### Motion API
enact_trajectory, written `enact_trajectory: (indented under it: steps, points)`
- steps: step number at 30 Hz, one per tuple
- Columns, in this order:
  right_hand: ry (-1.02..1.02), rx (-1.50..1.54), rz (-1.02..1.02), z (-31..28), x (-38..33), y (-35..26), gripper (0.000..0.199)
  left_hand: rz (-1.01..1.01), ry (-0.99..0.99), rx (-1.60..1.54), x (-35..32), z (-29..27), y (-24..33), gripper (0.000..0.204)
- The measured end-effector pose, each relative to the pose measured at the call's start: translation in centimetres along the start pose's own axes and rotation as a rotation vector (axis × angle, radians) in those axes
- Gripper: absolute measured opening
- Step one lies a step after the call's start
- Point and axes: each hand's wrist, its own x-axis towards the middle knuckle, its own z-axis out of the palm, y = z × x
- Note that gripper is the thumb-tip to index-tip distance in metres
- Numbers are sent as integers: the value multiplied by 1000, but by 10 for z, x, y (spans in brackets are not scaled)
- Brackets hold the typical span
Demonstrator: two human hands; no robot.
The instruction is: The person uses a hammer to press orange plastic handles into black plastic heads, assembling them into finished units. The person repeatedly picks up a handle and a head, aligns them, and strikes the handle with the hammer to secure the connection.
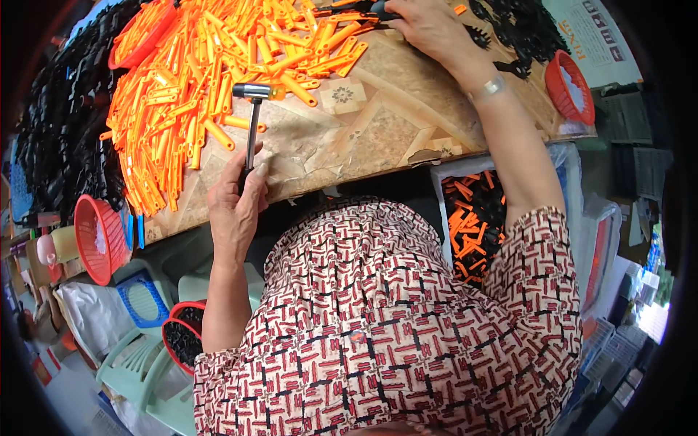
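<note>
— In the left hand (236, 200), what's gripped?
— A small hammer (251, 123), fingers clenched round its handle, steel head up beyond the knuckles.
— And the right hand (430, 27)?
— Far across, closed on orange plastic pieces (189, 94) at the heap's edge.
— Underneath?
— A worn patterned tabletop (378, 123); red baskets (98, 236) outside the left hand.

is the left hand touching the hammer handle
Touching. The head view shows the left hand closed around the lower end of the small hammer, whose metal head points up toward the orange plastic pieces.
</note>
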Motion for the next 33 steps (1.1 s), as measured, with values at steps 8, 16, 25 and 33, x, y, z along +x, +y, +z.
enact_trajectory:
  steps: [8,16,25,33]
  points:
    - [54,437,208,55,10,35,11,-19,-23,-26,13,1,15,30]
    - [458,1781,658,-4,14,40,15,315,9,334,90,38,35,31]
    - [126,1831,719,-15,-78,5,21,579,-42,760,117,39,17,38]
    - [-96,980,822,-23,-110,-79,19,542,72,678,108,22,46,31]
